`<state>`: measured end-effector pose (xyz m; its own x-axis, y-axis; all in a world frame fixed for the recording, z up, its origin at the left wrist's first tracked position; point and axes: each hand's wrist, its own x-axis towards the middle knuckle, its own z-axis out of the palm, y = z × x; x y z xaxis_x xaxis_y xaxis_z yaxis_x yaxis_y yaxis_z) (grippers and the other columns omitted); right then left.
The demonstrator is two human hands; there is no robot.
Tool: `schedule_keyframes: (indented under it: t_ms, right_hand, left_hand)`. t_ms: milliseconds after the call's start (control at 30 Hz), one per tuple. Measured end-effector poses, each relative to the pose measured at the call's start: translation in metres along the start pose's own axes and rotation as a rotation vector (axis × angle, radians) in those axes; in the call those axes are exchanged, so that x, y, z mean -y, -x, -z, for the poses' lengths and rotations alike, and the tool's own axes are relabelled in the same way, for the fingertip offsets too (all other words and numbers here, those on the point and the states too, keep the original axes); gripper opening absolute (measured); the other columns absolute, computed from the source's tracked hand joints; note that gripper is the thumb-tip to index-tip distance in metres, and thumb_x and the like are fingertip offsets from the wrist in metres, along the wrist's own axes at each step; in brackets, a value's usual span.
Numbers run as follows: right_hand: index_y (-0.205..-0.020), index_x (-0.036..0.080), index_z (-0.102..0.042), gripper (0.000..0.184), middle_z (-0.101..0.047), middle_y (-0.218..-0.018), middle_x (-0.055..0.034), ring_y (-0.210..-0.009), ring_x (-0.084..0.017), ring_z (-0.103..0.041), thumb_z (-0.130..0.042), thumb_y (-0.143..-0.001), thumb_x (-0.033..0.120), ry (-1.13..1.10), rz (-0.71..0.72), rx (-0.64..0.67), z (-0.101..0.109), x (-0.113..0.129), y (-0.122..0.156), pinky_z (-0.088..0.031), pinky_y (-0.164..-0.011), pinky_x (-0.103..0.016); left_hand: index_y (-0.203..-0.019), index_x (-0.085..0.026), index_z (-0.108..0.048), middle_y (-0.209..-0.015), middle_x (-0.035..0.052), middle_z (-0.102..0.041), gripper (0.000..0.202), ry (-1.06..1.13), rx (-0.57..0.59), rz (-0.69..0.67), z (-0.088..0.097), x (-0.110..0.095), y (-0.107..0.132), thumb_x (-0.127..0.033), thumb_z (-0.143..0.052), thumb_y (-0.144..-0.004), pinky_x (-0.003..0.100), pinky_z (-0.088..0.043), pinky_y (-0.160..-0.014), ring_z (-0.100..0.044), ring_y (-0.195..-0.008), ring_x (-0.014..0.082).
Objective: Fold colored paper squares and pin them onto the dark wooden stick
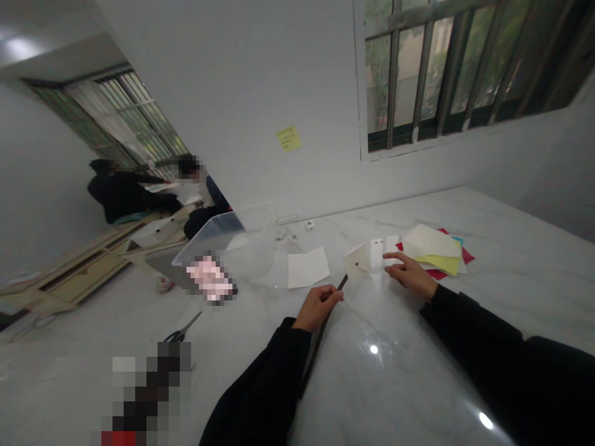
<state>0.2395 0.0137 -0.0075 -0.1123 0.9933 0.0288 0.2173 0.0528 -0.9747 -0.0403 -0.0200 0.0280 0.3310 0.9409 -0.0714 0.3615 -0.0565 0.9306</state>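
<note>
My left hand (320, 306) is pinching a long dark brown ribbon (314, 356) between thumb and fingers. The ribbon's short free end points toward a folded cream-white paper piece (356, 260) with a small dark hole or dot in it. To the right of that, my right hand (409, 275) hovers with its fingers stretched and apart, the fingertips by a small white card (377, 253) with two dark marks at its top. A second small white card (393, 244) lies just behind those fingers. Left of the folded piece is a sheet of white paper (307, 267).
Coloured and white papers (434, 244) are piled at the right. Scissors (179, 333) lie at the left, near a clear plastic box (223, 238) and a blurred pink object (210, 279). A yellow note (289, 139) is on the wall. Two people sit at the far left.
</note>
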Motion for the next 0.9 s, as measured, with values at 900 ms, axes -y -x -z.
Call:
schedule_keyframes:
  t_ms: [900]
  right_hand:
    - [-0.134,0.021,-0.052,0.065,-0.053,-0.064,0.0033,-0.043,-0.008,-0.033,-0.064,-0.074,0.041,-0.224,-0.267,0.396,-0.041,0.023,0.039,-0.024,-0.04,-0.021]
  left_hand:
    - [-0.071,-0.013,-0.065,-0.056,-0.0044,-0.045,0.035,0.013,-0.003,-0.011,-0.002,0.007,0.002,-0.047,-0.062,-0.08,0.023,-0.021,-0.052,-0.034,-0.052,0.008]
